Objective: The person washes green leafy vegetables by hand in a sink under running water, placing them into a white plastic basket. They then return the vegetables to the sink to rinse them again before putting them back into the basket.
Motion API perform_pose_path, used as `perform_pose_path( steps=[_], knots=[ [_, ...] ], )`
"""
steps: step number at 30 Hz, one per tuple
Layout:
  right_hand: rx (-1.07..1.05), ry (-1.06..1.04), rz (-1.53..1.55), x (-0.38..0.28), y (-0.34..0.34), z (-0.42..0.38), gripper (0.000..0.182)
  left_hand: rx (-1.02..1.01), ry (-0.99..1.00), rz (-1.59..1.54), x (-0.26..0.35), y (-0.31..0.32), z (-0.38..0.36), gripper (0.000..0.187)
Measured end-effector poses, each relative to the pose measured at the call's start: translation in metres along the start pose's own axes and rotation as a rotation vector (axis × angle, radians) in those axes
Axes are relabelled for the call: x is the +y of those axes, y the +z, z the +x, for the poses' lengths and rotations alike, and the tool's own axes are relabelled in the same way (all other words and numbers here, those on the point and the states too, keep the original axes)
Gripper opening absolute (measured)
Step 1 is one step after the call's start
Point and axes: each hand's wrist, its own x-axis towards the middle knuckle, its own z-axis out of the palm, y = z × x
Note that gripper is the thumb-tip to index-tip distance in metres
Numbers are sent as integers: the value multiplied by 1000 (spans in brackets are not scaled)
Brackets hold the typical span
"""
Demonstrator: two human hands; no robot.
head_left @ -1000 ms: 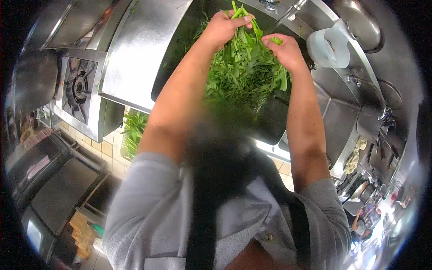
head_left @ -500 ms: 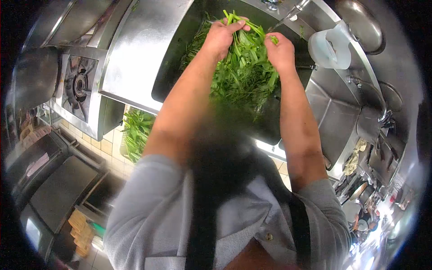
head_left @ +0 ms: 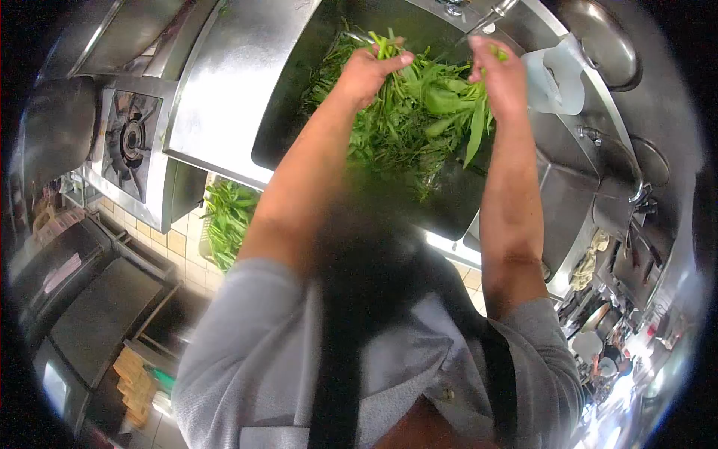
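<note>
Over the dark sink basin (head_left: 278, 131), my left hand (head_left: 368, 73) is closed round the pale stems of a bunch of leafy greens (head_left: 389, 49). To its right, my right hand (head_left: 504, 81) grips a few stems of the same greens, with long leaves (head_left: 476, 131) hanging down below it; the fingers are slightly smeared by motion. Beneath both hands, a large heap of loose leafy greens (head_left: 385, 138) fills much of the basin. The near part of the basin is hidden by a dark blur.
A faucet (head_left: 490, 19) reaches over the sink's far side. A translucent plastic container (head_left: 555, 78) stands at the right rim, beside a second basin (head_left: 557, 202). Left are a steel counter (head_left: 224, 90) and a gas burner (head_left: 133, 141). A basket of greens (head_left: 228, 224) sits low by the counter.
My right hand has moved right and slightly up, away from my left, drawing stems and leaves with it. My left hand has shifted slightly down, still gripping its bunch.
</note>
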Motion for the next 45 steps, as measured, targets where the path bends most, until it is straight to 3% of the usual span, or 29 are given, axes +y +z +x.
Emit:
perform_pose_path(
  steps=[1, 3, 5, 7, 9, 11, 13, 15, 18, 21, 22, 25, 26, 29, 31, 33, 36, 43, 45],
  knots=[
    [-67, -20, -240, -9, 11, -6, 37, -74, -13, 50, 8, 6, -5, 54],
    [-159, -121, -363, -12, 28, -8, 32, -107, -35, 128, 20, 15, -13, 49],
    [-254, -226, -486, -3, 35, 1, 27, -199, -101, 527, 26, 19, -13, 44],
    [-318, -458, -563, 18, 43, 14, 20, -211, 18, 495, -17, 14, 9, 45],
    [-339, -437, -561, 11, 44, 12, 23, -258, 126, 583, -26, 12, 14, 43],
    [-440, -125, -462, 0, 42, 8, 23, -251, 173, 595, -32, 11, 14, 42],
    [-457, -96, -450, 6, 42, 10, 24, -249, 218, 605, -32, 13, 10, 41],
    [-474, -72, -436, 11, 40, 15, 24, -275, 138, 486, -30, 14, 6, 36],
    [-326, -7, 87, 14, 24, 22, 19, -211, -37, 524, 5, 11, -18, 33],
    [-204, 31, 365, 4, 10, 17, 19, -168, -82, 656, -19, -16, -8, 32],
    [-233, 24, 441, 7, 4, 20, 23, -152, -183, 714, -25, -25, -4, 35],
    [-302, -37, 446, 8, -9, 21, 24, 10, -123, 673, -30, -39, -6, 31],
    [-299, -36, 445, 8, -11, 19, 24, 73, -148, 532, -30, -40, -6, 27],
    [-303, 1, 382, 8, -6, 13, 23, 112, -44, 486, -8, -36, -4, 28],
    [-344, 17, 274, 7, 3, 8, 23, 113, -51, 411, 9, -23, 1, 29],
    [-396, 11, 234, 8, 8, 8, 25, -28, 104, 451, 27, -11, 7, 29],
    [-460, -87, -54, 19, 14, 16, 27, -191, 142, 360, 39, 3, 19, 30],
    [-564, -67, -42, 23, 15, 17, 28, -163, 125, 462, 58, 15, 11, 38],
    [-400, -27, -37, 25, 17, 12, 28, -109, 173, 460, 39, 14, 22, 39]
  ],
)
